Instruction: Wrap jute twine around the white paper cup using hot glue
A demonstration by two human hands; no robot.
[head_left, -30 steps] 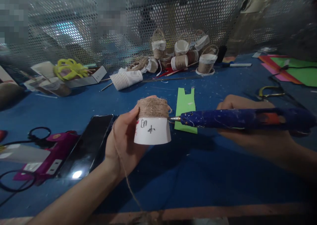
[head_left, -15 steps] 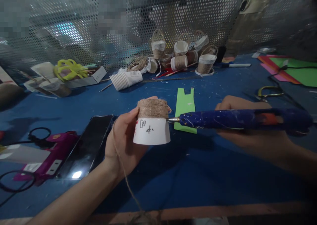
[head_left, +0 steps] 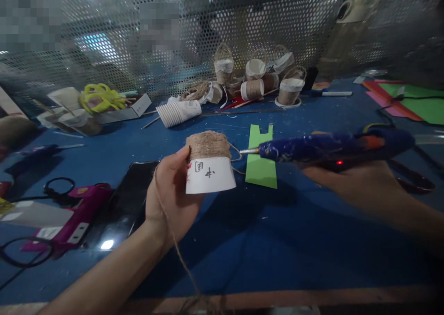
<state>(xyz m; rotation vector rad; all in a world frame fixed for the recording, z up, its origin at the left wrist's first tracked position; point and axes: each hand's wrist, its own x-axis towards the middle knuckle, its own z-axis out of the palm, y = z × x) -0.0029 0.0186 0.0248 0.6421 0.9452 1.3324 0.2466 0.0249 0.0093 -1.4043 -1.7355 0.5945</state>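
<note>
My left hand (head_left: 173, 190) is closed around a white paper cup (head_left: 211, 175), held upside down, its upper part wound with brown twine (head_left: 208, 145). A loose loop of twine sticks out at the cup's right side, and another strand runs over my palm down to the table's front edge. My right hand (head_left: 354, 181) grips a blue glue gun (head_left: 312, 147) with a small red light lit. Its metal tip points left, close to the twine loop and a little apart from the cup.
Under the tip lies a green paper piece (head_left: 262, 167). On the left are a magenta power strip (head_left: 83, 213) and a dark phone (head_left: 121, 204). Stacked paper cups (head_left: 178, 113) and twine-wrapped baskets (head_left: 290, 90) stand behind, with coloured sheets (head_left: 419, 103) at the right.
The glue gun's tip has drawn back from the cup and risen slightly, and a red light now shows. The cup has shifted slightly up and left, and the twine loop stands out more.
</note>
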